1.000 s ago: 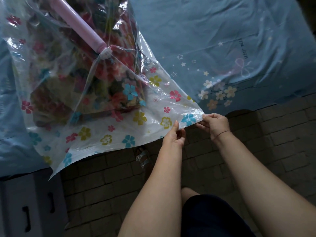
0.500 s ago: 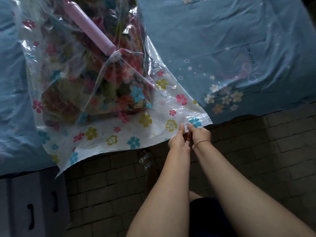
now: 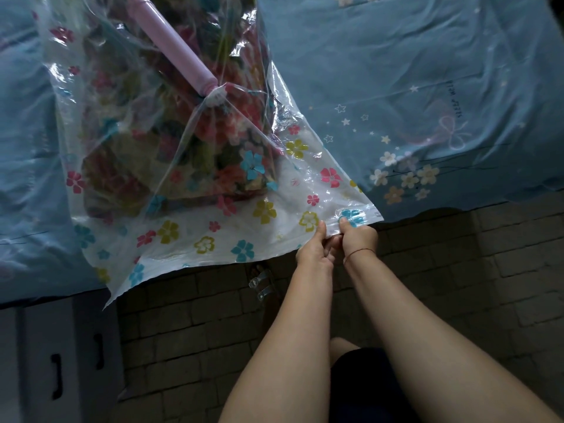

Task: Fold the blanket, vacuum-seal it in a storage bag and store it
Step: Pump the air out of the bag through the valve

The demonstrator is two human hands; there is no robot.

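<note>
A clear storage bag [image 3: 213,227] printed with coloured flowers lies on the blue bed sheet [image 3: 412,87], its open end hanging over the bed's edge. The folded flowery blanket [image 3: 171,154] sits inside it. A pink hand pump [image 3: 171,44] stands on the white valve [image 3: 215,97] on top of the bag. My left hand [image 3: 314,247] and my right hand [image 3: 357,235] are side by side at the bag's near right end, both pinching its zip edge close to the corner.
Dark brick floor [image 3: 457,285] runs below the bed edge. A grey box with handle slots [image 3: 61,361] stands at the lower left. My sandalled foot [image 3: 262,283] and my knee show beneath my arms.
My right hand has slid left along the bag's edge from the corner until it meets my left hand. The view has shifted slightly.
</note>
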